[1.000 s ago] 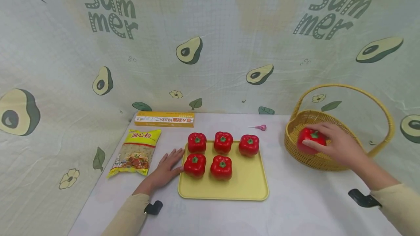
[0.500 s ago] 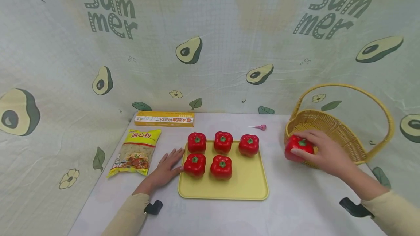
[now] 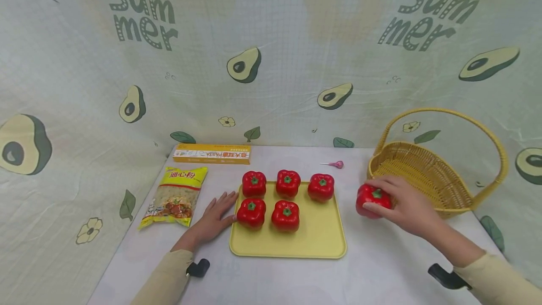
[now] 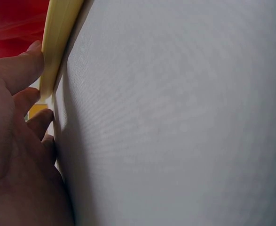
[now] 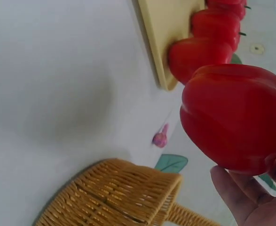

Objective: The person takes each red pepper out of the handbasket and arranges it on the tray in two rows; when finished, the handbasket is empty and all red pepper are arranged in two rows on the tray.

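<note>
My right hand point(image 3: 406, 204) grips a red bell pepper point(image 3: 371, 200) by its sides, in the air just left of a wicker basket point(image 3: 459, 196). The right wrist view shows this pepper point(image 5: 236, 117) above the table, with fingers beneath one side. On a yellow tray point(image 3: 313, 241) sit several more red peppers, three along the back and two in front, among them a front pepper point(image 3: 285, 216). Flat on the table, my left hand point(image 3: 213, 219) has its fingers spread and the thumb touching the tray's left edge. In the left wrist view, the thumb meets the tray rim point(image 4: 58, 42).
The basket has a tall arched handle point(image 3: 444, 110). A yellow bag of pasta point(image 3: 175, 196) lies left of the left hand, and a pasta box point(image 3: 211, 154) stands behind it. Behind the tray lies a small pink pointed object point(image 3: 337, 164). A printed cloth point(image 3: 279, 121) hangs behind the table.
My right hand has carried the pepper out from over the basket, leftward toward the tray. The left hand, the tray and its peppers have stayed in place.
</note>
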Demonstrator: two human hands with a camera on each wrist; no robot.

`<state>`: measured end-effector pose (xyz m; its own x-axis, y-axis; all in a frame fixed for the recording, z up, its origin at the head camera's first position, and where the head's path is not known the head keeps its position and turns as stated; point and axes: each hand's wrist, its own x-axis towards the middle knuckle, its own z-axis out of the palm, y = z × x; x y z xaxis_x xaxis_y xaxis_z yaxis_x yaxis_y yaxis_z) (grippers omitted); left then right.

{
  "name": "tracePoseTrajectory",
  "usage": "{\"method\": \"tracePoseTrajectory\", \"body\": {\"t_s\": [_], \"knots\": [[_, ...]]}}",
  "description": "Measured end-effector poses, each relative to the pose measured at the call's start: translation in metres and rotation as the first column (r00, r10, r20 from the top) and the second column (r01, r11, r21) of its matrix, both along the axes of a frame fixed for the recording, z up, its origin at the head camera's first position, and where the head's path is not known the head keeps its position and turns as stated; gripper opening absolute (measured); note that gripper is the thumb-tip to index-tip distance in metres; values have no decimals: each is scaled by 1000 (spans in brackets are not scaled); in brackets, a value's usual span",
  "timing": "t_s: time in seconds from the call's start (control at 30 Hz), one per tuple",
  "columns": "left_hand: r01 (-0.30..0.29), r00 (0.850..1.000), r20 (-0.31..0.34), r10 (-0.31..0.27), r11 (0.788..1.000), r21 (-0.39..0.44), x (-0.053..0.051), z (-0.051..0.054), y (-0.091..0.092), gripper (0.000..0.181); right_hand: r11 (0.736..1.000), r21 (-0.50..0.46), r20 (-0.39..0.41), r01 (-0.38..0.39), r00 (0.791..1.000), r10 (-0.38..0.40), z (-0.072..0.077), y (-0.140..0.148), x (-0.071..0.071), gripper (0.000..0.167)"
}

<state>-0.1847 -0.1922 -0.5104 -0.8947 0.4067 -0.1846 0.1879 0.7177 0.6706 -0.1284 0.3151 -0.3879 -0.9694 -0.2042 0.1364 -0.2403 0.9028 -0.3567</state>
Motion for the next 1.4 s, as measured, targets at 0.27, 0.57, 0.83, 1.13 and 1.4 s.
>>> {"method": "tracePoseTrajectory", "body": {"t_s": [0.27,0.57,0.83,1.13,1.4], "knots": [[2,1000,-3,-2,1000,-4,0,0,0,74,999,-37,26,-7,1000,8,-6,-11,3,70],[4,1000,5,-4,1000,7,-1,-1,-1,74,999,-34,2,-40,999,41,-20,-22,3,67],[10,1000,0,-10,1000,4,-2,-4,-2,74,997,-45,14,-65,998,66,-29,-33,3,66],[19,1000,-10,-19,1000,2,-3,-7,-3,74,995,-48,26,-90,995,92,-37,-49,1,65],[18,1000,-6,-17,1000,9,-3,-6,-3,75,992,-52,24,-119,992,120,-42,-63,-2,64]]}}
